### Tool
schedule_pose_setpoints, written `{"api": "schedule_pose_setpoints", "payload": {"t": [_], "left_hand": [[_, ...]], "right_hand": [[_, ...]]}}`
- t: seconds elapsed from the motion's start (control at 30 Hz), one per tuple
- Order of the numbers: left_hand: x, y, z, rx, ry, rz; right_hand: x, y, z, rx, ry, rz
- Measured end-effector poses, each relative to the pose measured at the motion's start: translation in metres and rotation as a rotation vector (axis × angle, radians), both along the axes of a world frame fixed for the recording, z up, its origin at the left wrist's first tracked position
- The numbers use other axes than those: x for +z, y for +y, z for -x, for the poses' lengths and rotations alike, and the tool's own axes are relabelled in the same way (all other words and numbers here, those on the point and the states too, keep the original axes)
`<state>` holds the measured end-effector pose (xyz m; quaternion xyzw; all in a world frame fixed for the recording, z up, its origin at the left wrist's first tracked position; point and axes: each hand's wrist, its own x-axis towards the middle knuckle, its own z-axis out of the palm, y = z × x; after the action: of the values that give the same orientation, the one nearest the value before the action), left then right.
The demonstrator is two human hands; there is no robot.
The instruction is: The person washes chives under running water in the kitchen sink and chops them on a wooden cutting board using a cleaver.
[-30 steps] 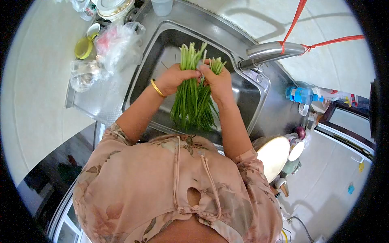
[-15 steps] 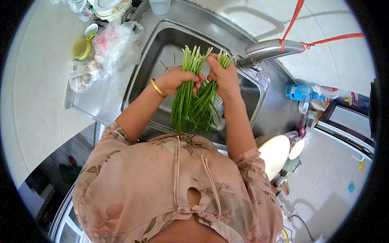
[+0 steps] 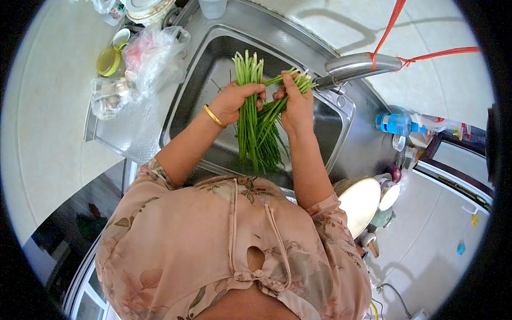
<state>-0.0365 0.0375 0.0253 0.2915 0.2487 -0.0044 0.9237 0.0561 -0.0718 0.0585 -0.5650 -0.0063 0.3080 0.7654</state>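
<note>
Over the sink (image 3: 210,50) I hold long, thin green stalks with pale cut ends, which look like garlic chives. My left hand (image 3: 237,102), with a gold bangle (image 3: 214,116) at its wrist, is closed round one bunch of chives (image 3: 249,133). A second bunch (image 3: 273,114) is gripped in my right hand (image 3: 296,104), its white ends poking out above the thumb and tilted to the right. Both bunches hang down toward me, and their green tips overlap low in the basin. A few loose green bits lie on the basin floor left of my left hand.
A steel faucet (image 3: 362,65) tied with red string (image 3: 386,32) reaches in from the right. Left of the sink lie clear plastic bags (image 3: 154,61) and a yellow-lidded jar (image 3: 108,62). On the right are a blue-labelled bottle (image 3: 397,123) and a large pale round board or lid (image 3: 360,205).
The bunch in my right hand has tilted to the right, its white ends now nearer the faucet. A few stalks stretch across between my hands. My left hand's bunch stands a little straighter.
</note>
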Motion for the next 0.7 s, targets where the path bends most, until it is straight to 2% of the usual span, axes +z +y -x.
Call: {"api": "schedule_pose_setpoints", "payload": {"t": [0.17,0.37,0.47,0.57,0.7], "left_hand": [[0.004,0.005,-0.004,-0.066,0.027,-0.064],[0.003,0.014,-0.002,-0.054,0.055,0.043],[0.012,0.02,0.003,-0.14,0.048,0.03],[-0.003,0.017,0.001,-0.244,-0.027,0.003],[-0.008,0.015,0.001,-0.303,-0.004,-0.02]], "right_hand": [[0.001,-0.009,-0.002,-0.02,0.045,-0.092],[0.006,-0.017,-0.008,-0.062,0.061,-0.173],[0.007,-0.021,-0.01,-0.035,0.026,-0.167],[0.008,-0.019,-0.008,-0.035,0.034,-0.134],[0.015,-0.029,-0.026,-0.137,0.005,-0.177]]}}
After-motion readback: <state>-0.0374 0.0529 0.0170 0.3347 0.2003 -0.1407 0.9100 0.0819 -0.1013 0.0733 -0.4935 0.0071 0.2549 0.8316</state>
